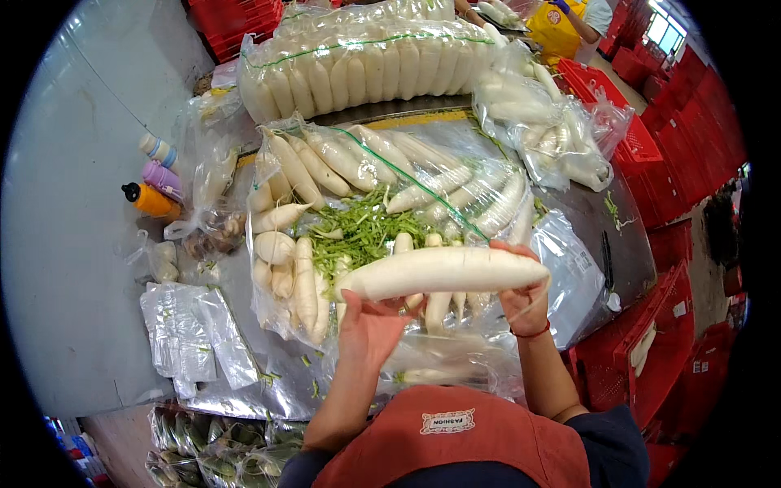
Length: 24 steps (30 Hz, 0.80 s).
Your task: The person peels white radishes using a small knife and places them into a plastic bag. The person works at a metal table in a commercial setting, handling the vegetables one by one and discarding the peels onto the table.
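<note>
A long white daikon radish lies level across both my hands, raised above the metal table. My left hand supports its thick end from below, thumb against the side. Around the tapered end, my right hand has its fingers behind and its thumb side beneath. Below them spreads a large clear plastic bag with a green line across it. Several daikons rest in and around this bag, circling a heap of chopped green leaf stalks. The radish hides part of that heap.
Packed daikon bags stand along the far side, with another bag at right. Flat plastic bags and bottles lie left. A black knife-like tool lies right, near red crates. Another person stands at the far right.
</note>
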### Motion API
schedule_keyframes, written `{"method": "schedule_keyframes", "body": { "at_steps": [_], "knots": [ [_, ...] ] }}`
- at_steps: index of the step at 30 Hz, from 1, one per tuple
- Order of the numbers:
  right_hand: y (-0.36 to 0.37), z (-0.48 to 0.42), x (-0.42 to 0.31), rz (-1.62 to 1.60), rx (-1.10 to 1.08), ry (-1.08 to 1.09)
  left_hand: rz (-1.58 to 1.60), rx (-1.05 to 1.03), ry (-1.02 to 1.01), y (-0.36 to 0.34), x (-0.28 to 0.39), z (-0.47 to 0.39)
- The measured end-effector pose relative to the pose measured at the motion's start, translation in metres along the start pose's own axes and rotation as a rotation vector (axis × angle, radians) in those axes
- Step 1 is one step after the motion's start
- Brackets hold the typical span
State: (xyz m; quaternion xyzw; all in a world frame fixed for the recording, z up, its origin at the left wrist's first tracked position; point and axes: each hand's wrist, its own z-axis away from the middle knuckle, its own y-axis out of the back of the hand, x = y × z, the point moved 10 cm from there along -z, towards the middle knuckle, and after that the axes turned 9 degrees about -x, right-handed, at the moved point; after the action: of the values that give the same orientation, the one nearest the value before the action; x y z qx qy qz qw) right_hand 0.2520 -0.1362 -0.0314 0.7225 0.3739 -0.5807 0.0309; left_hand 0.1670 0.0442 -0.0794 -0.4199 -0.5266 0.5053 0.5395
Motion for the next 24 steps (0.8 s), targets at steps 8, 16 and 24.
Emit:
{"method": "schedule_keyframes", "body": {
  "at_steps": [8, 16, 24],
  "knots": [
    [0.042, 0.044, -0.044, 0.102, 0.22, -0.034, -0.289, -0.225, -0.227, -0.045, 0.018, 0.011],
    [0.06, 0.073, -0.042, -0.158, 0.277, -0.163, -0.218, -0.414, 0.141, -0.087, -0.023, 0.023],
    [0.023, 0.067, -0.055, 0.106, -0.095, -0.337, -0.986, -0.478, 0.991, -0.046, -0.149, 0.032]
  ]
}}
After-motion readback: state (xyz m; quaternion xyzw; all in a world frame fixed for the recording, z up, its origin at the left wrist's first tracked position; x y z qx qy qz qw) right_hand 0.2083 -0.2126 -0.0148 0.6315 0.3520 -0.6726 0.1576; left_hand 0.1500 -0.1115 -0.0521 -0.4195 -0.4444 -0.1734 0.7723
